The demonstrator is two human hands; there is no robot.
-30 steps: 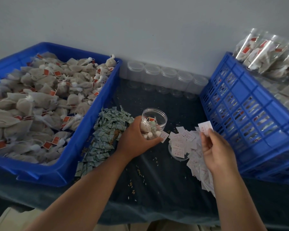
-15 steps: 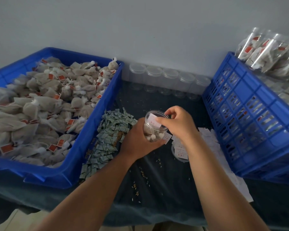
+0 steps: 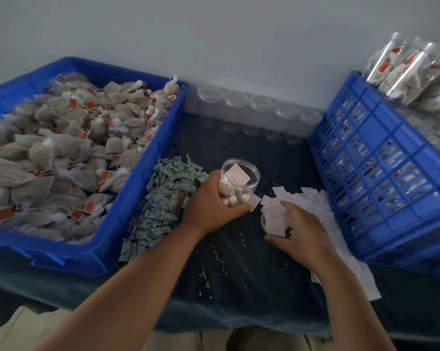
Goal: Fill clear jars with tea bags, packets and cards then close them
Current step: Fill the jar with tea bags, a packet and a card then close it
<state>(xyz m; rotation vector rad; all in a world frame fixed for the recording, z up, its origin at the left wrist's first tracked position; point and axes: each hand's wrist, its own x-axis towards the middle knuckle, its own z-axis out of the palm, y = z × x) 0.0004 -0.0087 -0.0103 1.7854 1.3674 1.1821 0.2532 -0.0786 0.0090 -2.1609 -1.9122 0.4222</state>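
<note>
1. Blue bin (image 3: 100,252), left, keeps tea bags (image 3: 62,148) within reach.
2. Left hand (image 3: 208,206) clamps the open jar (image 3: 239,183) mid-table, tilted nearward for loading.
3. Right hand (image 3: 302,226) curls round the lid (image 3: 265,225), probably for closing.
4. A card (image 3: 238,174) tops the jar.

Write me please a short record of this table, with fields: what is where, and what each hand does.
Left hand: holds the open jar
Jar contents: tea bags, one card on top
Right hand: grips the lid, under loose cards
Blue bin: more tea bags, left
Packets: heap beside bin
Empty jars: row by wall
</note>
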